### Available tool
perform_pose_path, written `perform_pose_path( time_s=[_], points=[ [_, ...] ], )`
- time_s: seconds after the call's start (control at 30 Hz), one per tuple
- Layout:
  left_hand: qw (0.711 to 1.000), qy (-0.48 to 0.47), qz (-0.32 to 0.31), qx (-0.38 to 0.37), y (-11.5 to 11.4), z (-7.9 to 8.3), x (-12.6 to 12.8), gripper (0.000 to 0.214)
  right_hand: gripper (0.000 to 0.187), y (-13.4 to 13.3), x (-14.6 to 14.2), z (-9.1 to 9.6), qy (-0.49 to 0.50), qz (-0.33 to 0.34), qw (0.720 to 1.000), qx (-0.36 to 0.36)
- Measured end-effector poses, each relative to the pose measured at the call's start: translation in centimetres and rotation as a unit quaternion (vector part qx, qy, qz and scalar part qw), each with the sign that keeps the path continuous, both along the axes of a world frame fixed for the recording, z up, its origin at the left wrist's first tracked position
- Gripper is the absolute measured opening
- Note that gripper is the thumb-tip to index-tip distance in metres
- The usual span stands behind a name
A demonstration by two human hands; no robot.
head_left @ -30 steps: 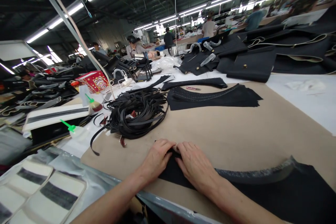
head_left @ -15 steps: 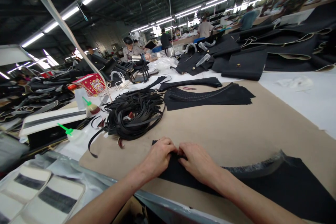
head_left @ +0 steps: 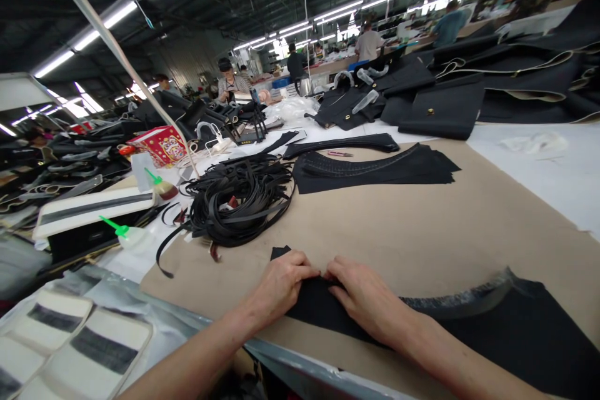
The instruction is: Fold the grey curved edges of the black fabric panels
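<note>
A long black sheet piece [head_left: 510, 325], fabric or thin leather, lies along the near side of the brown work surface [head_left: 398, 225]. Its curved upper edge carries a greyish, glossy band toward the right. My left hand [head_left: 288, 275] pinches that edge near the piece's left end, thumb and fingers together. Just to its right, my right hand [head_left: 359, 284] is closed on the same edge, with a small gap between the two hands. The fingers hide the exact fold they grip. Beyond my hands lies a stack of similar curved black pieces [head_left: 375, 169].
A tangled heap of black straps [head_left: 239, 206] sits left of centre. Green-tipped bottles [head_left: 134, 236] and a red patterned box [head_left: 162, 147] stand farther left. Black bag panels [head_left: 435, 109] are piled at the back right. White panels with dark stripes [head_left: 103, 350] lie lower left.
My hands have moved slightly apart along the edge, the right one shifting a little to the right. Both still grip the black piece. The camera view has shifted slightly.
</note>
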State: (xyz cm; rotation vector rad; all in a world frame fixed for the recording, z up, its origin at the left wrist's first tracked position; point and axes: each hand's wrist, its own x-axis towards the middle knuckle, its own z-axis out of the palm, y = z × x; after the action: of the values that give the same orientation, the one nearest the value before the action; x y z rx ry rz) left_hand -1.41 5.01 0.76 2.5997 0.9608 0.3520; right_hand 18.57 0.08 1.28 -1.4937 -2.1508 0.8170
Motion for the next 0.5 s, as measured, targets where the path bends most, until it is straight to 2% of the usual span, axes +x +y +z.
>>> perform_pose_path(
  time_s=[0.3,0.5],
  points=[
    [0.999,0.035,0.013,0.026,-1.8,0.3,-0.1,0.045,0.016,-0.8,1.3,-0.8,0.036,0.013,0.999,0.007],
    [0.998,0.048,0.005,0.048,-2.5,0.3,-0.1,0.05,0.019,-1.6,2.3,-0.6,0.023,0.025,0.999,0.006]
  ],
)
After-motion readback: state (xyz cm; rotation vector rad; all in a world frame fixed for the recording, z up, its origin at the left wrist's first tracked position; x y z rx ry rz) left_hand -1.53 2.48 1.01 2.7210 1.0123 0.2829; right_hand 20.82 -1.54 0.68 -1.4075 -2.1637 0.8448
